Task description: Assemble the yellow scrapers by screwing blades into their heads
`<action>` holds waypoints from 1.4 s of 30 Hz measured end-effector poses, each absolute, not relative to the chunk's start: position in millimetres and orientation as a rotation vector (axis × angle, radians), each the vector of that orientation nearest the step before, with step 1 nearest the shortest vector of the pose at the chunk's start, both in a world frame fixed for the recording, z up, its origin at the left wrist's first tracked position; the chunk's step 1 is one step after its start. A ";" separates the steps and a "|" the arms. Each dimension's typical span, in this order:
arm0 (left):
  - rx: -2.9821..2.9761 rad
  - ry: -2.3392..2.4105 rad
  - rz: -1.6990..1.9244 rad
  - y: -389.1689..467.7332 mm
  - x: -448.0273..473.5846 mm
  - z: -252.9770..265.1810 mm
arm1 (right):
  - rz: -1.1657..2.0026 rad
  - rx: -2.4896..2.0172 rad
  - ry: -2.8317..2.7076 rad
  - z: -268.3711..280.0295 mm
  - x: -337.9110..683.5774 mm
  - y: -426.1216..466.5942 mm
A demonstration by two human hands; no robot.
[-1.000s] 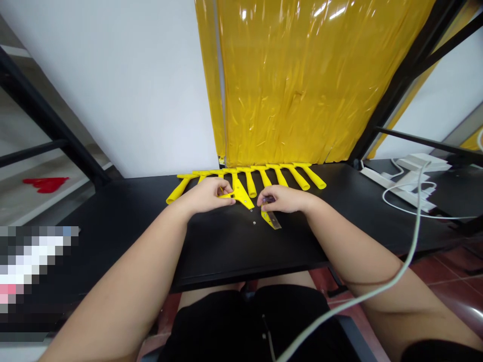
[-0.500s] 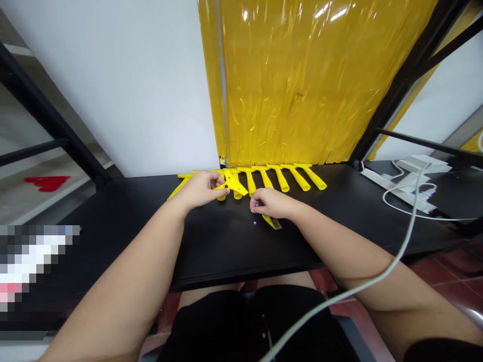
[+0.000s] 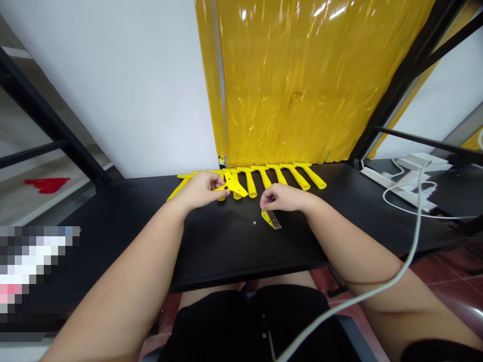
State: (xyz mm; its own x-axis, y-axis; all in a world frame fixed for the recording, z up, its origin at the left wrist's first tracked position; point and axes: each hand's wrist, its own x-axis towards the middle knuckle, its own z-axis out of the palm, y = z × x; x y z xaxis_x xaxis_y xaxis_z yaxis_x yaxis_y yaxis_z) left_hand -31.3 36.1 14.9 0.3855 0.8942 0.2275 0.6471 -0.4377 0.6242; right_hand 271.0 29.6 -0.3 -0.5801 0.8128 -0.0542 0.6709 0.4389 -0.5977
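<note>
My left hand (image 3: 202, 191) pinches a yellow plastic scraper handle (image 3: 237, 187) by one end, above the front of a row of similar yellow handles (image 3: 281, 177). My right hand (image 3: 285, 197) is closed, fingertips pressed together, just over a small yellow clamp piece (image 3: 268, 219). What those fingers hold, if anything, is too small to make out; a dark purplish glint shows there. Beside the clamp piece, touching it, lies a thin flat blade (image 3: 275, 219). A tiny pale nut or washer (image 3: 254, 222) rests on the tabletop to their left.
The black table (image 3: 222, 256) backs onto a white wall and a yellow plastic curtain (image 3: 294, 90). At the right are white parts with cables (image 3: 415, 181). A pale cable (image 3: 362, 289) hangs across my right forearm. Red pieces (image 3: 47, 184) lie on a shelf at left.
My right hand has moved a little to the right, from near the nut to over the clamp piece, uncovering more of it. My left hand stays put with the scraper handle.
</note>
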 end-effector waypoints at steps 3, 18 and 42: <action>2.219 1.321 0.761 37.3 -32.1 13.6 | 0.900 -1.127 -2.466 0.9 268.5 25.8; 2.238 1.378 0.787 35.0 -32.3 16.1 | 0.830 -1.003 -2.644 -4.6 242.6 7.6; 2.330 1.323 0.675 34.7 -30.0 15.5 | 0.865 -1.250 -2.537 4.4 274.4 24.2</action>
